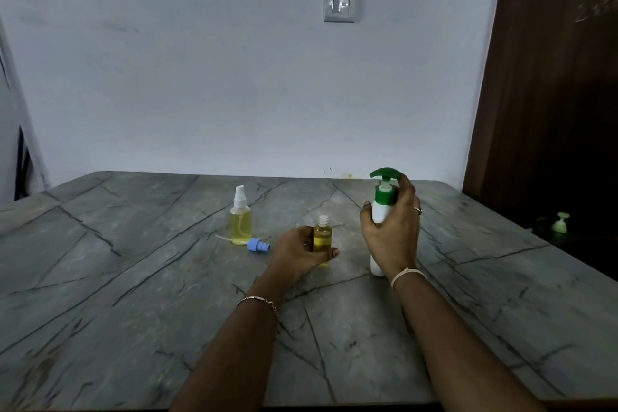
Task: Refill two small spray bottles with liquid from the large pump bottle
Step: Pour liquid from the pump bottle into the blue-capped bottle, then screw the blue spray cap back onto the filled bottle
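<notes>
My left hand (301,252) grips a small uncapped bottle (322,236) of yellow liquid, standing upright on the grey table (133,278). My right hand (393,231) is wrapped round the white pump bottle (379,212), which has a green collar and a green pump head (385,173); one finger reaches up by the pump head. Further left stands a second small bottle (240,221) of pale yellow liquid with its white spray top on. A loose blue spray cap (258,246) with its thin tube lies on the table beside that bottle.
The table's far edge meets a pale wall with a switch plate (339,4). A dark wooden door (551,77) stands at the right. The pump bottle is faintly mirrored (561,222) in a dark glossy surface at the right.
</notes>
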`<state>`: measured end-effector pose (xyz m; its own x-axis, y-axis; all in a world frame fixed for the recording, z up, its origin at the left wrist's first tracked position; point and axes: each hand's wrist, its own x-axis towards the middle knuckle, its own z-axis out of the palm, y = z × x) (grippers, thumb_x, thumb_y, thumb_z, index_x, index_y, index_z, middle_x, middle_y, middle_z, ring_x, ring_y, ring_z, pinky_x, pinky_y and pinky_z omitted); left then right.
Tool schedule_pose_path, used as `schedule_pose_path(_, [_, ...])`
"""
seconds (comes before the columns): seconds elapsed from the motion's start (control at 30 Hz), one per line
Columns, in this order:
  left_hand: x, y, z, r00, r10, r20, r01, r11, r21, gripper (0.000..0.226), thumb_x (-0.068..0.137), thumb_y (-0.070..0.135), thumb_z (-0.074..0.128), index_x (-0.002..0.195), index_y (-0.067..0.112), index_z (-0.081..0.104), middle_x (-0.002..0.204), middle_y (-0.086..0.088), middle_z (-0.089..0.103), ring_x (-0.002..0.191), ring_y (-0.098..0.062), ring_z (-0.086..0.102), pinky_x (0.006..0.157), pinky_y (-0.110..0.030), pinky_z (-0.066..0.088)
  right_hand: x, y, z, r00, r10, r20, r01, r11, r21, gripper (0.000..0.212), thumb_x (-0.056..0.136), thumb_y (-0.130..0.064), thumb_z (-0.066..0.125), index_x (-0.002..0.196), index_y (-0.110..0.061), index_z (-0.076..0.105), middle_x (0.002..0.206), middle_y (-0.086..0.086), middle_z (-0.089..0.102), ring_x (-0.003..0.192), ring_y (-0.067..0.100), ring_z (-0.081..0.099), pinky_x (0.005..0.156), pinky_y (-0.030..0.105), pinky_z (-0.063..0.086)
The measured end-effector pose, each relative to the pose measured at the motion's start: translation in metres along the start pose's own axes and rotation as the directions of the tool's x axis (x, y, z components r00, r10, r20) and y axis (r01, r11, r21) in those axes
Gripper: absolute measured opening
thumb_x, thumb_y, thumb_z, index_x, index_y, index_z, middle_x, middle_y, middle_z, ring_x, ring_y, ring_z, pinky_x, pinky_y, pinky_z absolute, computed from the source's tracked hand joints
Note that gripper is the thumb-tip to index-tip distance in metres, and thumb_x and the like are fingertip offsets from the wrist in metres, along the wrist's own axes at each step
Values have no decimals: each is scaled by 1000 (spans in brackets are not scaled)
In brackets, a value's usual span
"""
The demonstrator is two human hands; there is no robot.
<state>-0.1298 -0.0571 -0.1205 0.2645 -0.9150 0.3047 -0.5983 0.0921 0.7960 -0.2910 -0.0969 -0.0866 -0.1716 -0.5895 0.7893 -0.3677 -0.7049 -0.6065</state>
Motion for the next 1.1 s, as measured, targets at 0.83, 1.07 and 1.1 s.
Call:
schedule_pose_path(0.83, [-3, 3, -3, 1000, 18, -13, -17, 997, 81, 40, 71, 44, 77, 100, 19, 64, 88, 5, 68, 79, -6, 61, 68, -15, 43, 2, 12, 1, 985, 155, 73, -166, 968, 189, 74, 73, -15, 78, 133, -29, 37, 113, 2, 61, 98, 16, 60, 79, 26, 48])
schedule_pose_path(1.07, [-3, 7, -7, 999, 6, 31, -9, 995, 99, 38, 71, 41, 79, 98, 19, 64, 95, -2, 71, 88, -14, 65, 83, -29, 52, 3, 9, -5, 983, 145, 115, -154, 985, 72, 95, 68, -24, 82, 143, -25, 24, 132, 2, 48, 123, 20, 41, 100, 39, 42])
schedule_pose_path(1.1, [-3, 8, -8, 999, 3, 38, -6, 995, 95, 37, 70, 40, 79, 97, 18, 65, 95, -3, 71, 88, -14, 65, 84, -30, 52, 2, 7, -6, 983, 145, 113, -152, 987, 51, 99, 67, -25, 83, 145, -22, 22, 137, 3, 45, 127, 21, 37, 103, 42, 40])
